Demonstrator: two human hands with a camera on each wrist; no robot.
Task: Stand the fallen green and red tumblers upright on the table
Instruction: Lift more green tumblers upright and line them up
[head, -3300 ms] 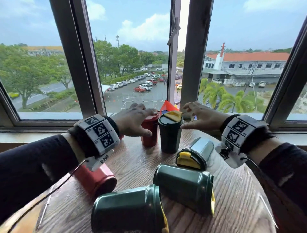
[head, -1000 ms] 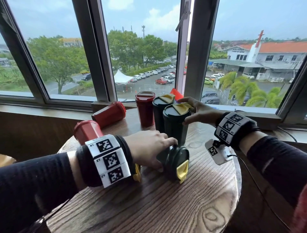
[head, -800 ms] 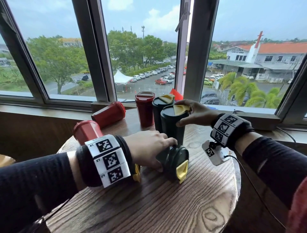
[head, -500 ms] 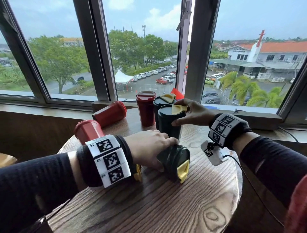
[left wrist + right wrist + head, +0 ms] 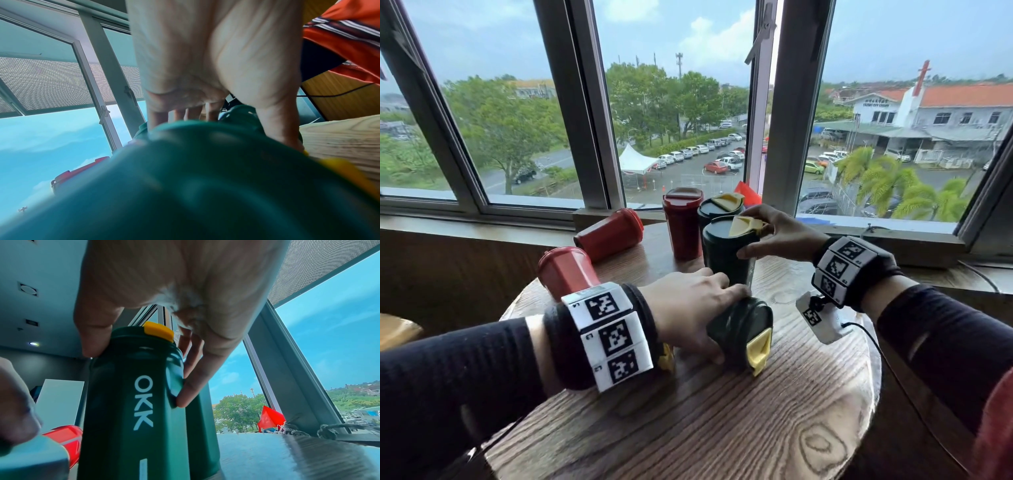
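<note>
On the round wooden table [image 5: 705, 421] my left hand [image 5: 726, 325] grips a fallen green tumbler [image 5: 743, 329] that lies on its side with its yellow flap toward me. In the left wrist view its fingers [image 5: 179, 115] wrap over this tumbler [image 5: 236, 123]. A second fallen green tumbler [image 5: 205, 186] lies under that wrist, mostly hidden from the head camera. My right hand [image 5: 751, 240] holds the top of an upright green tumbler [image 5: 726, 260], thumb and fingers on either side of the lid [image 5: 139, 344]. Two red tumblers [image 5: 609, 233] [image 5: 566, 270] lie fallen at the left.
An upright red tumbler [image 5: 681, 222] and another upright green one [image 5: 719, 209] stand at the table's far edge by the window sill [image 5: 482, 229]. A wrist-camera cable [image 5: 893, 377] hangs over the table's right rim. Bare wood lies near me.
My right hand has nudged the upright green tumbler slightly left, closer to the other standing ones. My left hand has stayed on the fallen green tumbler.
</note>
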